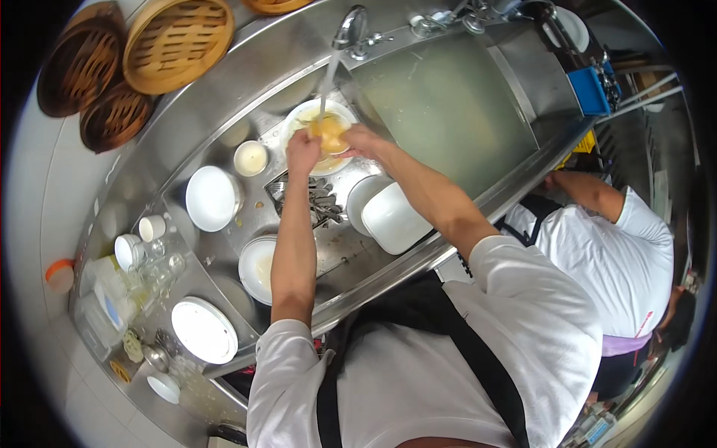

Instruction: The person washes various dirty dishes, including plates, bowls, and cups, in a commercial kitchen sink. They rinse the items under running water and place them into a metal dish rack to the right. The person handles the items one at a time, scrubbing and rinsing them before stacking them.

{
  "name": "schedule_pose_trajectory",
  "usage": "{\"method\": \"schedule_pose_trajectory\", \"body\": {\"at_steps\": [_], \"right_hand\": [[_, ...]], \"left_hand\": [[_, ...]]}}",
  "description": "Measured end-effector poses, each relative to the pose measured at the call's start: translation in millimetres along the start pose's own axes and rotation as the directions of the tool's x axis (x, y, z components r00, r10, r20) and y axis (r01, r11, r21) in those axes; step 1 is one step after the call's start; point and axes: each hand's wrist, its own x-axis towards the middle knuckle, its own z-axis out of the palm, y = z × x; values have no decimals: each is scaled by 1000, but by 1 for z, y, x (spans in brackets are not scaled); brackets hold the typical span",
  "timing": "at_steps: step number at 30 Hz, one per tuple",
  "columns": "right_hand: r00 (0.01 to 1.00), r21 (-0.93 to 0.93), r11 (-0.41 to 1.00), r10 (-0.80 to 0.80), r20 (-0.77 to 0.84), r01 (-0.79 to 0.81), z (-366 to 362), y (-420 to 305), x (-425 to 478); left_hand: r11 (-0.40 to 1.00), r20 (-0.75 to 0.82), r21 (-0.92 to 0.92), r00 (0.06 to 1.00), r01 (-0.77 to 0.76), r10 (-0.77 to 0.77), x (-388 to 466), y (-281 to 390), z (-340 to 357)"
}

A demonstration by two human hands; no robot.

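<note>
Water from the chrome faucet (351, 28) runs down between my hands. My left hand (303, 150) and my right hand (363, 141) hold opposite sides of a blurred yellowish dish (333, 136), its exact kind unclear. Beneath it lies a large white bowl (289, 120) with yellowish liquid and scraps. A small white cup (251, 158) stands left of my left hand. Under my left forearm, a rack (275, 195) holds metal cutlery (322, 201). A white square dish (395, 218) leans over a round one below my right forearm. Stacked white plates (259, 269) are partly hidden by my left forearm.
A basin of cloudy water (442, 101) lies to the right. White bowls (212, 199), a plate stack (204, 330) and glasses (168, 269) stand left. Bamboo steamers (178, 45) are at upper left. A blue container (588, 91) sits far right. Another person (605, 263) works close by at right.
</note>
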Motion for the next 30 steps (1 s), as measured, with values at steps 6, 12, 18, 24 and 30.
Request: {"method": "schedule_pose_trajectory", "body": {"at_steps": [6, 12, 18, 24, 30], "right_hand": [[967, 560, 815, 236, -93, -145, 45, 67, 62], [880, -837, 526, -457, -130, 149, 39, 16, 20], [972, -232, 970, 13, -234, -68, -18, 21, 42], [954, 315, 909, 298, -30, -273, 15, 116, 114], [828, 584, 622, 534, 170, -521, 11, 117, 133]], "left_hand": [[898, -208, -393, 932, 197, -295, -54, -13, -21], [674, 123, -674, 946, 301, -300, -33, -39, -11], [928, -311, 345, 916, -140, 255, -27, 0, -34], [778, -12, -242, 800, 579, -599, -90, -69, -84], [-197, 733, -645, 526, 738, -431, -169, -104, -49]]}}
